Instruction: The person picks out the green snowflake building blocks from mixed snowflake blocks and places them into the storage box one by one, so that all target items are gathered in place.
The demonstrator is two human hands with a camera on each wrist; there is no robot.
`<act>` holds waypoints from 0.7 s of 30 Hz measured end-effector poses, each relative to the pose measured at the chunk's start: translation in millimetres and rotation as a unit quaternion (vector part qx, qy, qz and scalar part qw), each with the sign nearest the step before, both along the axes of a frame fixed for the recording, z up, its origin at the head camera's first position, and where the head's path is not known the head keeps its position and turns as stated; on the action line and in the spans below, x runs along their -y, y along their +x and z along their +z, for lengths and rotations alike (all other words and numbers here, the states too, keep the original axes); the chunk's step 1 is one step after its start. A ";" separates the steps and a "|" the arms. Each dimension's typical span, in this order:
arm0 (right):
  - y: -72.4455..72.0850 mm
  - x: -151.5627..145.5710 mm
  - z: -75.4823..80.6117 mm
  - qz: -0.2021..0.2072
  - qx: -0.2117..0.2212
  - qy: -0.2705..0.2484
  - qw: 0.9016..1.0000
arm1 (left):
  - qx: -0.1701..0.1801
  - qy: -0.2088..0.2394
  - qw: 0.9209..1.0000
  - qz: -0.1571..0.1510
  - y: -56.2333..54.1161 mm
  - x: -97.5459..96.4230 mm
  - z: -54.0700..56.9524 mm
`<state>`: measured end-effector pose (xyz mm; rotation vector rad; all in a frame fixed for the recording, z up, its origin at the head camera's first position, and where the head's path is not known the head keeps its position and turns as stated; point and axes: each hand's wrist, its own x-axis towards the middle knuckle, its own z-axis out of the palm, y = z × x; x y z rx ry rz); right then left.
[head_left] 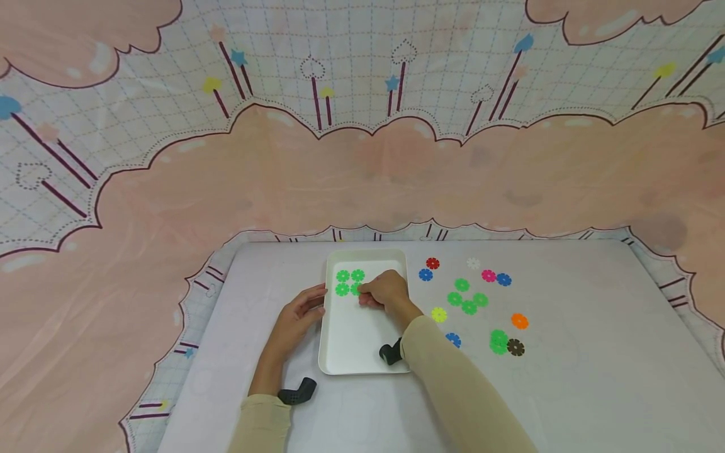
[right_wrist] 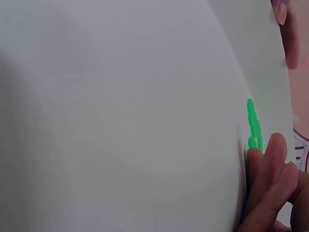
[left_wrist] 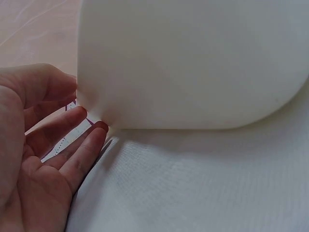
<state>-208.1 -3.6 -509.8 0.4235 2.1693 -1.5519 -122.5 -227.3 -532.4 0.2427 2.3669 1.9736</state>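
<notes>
A white rectangular tray (head_left: pixel 362 352) lies on the table, with several green interlocking discs (head_left: pixel 342 276) in a small square group at its far left. My right hand (head_left: pixel 387 292) reaches over the tray and pinches the near right disc (head_left: pixel 355 289) of that group, its fingers covering part of it. In the right wrist view, my right fingertips (right_wrist: pixel 274 159) are down by the tray floor beside the green discs (right_wrist: pixel 254 123). My left hand (head_left: pixel 297 319) touches the tray's left side with loosely extended fingers, and the left wrist view has its fingertips (left_wrist: pixel 99 126) at the outer wall.
Right of the tray, loose green discs (head_left: pixel 461 285) lie on the table. Around them are red (head_left: pixel 433 263), blue, white, pink, yellow (head_left: pixel 438 314), orange (head_left: pixel 520 321) and brown discs (head_left: pixel 515 347). One blue disc (head_left: pixel 453 340) is partly behind my right sleeve (head_left: pixel 453 371). A patterned cloth hangs behind the table.
</notes>
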 end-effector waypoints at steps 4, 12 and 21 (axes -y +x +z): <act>0.2 0.1 0.5 0.000 0.000 0.003 1.000 | 0.000 0.002 1.000 0.000 0.0 -0.3 -0.3; -0.2 0.5 1.6 -0.001 0.005 0.009 1.000 | 0.001 0.002 1.000 0.000 -0.1 -0.4 -0.9; 2.6 0.4 4.2 -0.004 0.000 0.005 1.000 | -0.001 0.001 1.000 0.000 0.4 0.5 -0.2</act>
